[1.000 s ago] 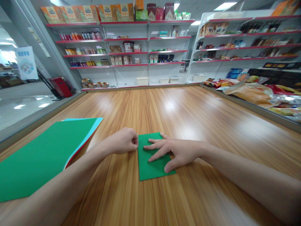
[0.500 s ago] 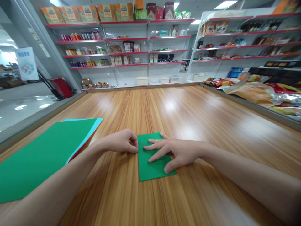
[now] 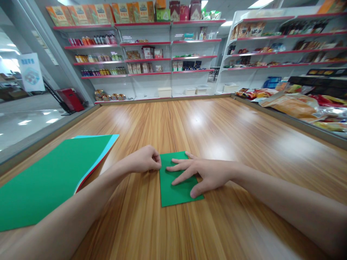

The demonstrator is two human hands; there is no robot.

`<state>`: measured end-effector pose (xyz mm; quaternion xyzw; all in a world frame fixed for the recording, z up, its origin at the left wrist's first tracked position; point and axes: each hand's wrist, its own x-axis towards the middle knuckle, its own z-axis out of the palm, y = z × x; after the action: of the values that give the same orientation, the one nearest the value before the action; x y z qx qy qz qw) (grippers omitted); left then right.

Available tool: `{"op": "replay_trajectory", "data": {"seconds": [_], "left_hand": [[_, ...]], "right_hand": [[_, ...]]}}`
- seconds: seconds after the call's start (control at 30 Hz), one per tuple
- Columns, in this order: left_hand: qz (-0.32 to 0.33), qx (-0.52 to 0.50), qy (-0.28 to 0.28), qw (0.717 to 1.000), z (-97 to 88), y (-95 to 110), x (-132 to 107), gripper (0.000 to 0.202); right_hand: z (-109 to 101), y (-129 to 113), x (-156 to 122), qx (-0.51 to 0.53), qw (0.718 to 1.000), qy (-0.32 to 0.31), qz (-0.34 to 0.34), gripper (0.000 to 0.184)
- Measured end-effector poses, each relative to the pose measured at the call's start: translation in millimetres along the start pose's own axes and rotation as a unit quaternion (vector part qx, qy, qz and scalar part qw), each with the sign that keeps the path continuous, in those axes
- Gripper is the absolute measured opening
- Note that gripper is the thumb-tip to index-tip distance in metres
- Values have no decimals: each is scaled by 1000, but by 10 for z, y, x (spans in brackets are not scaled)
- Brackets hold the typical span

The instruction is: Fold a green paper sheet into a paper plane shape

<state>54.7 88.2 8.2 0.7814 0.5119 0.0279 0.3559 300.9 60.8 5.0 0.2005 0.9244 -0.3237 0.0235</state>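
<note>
A small folded-looking sheet of green paper (image 3: 173,196) lies flat on the wooden table (image 3: 130,231) in front of me. My left hand (image 3: 145,159) is closed, its thumb and curled index finger together at the paper's left edge. Its other fingers are tucked in and partly hidden. My right hand (image 3: 199,173) rests on the paper with fingers spread, pressing its right part; some of the right edge is hidden beneath it.
A stack of larger coloured sheets (image 3: 51,177), green on top with blue and red below, lies at the left. Packaged snacks (image 3: 294,104) stand beyond the table's right edge. Stocked shelves (image 3: 148,59) line the back, and a red hand truck (image 3: 72,99) stands at the left.
My left hand has slid a little farther away from me along the paper's left edge. The right hand and the paper keep their places.
</note>
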Motion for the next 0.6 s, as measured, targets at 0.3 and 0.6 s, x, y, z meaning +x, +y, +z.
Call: {"op": "replay_trajectory", "data": {"seconds": [0.3,0.6], "left_hand": [[17,12,39,999,-32,-57,15,23],[20,53,121,991,3,-51,50,21]], "right_hand": [[-6,-24,-1,-4,1000,-1,2,56],[-2,-29,10,-11,1000,0,1,55]]}}
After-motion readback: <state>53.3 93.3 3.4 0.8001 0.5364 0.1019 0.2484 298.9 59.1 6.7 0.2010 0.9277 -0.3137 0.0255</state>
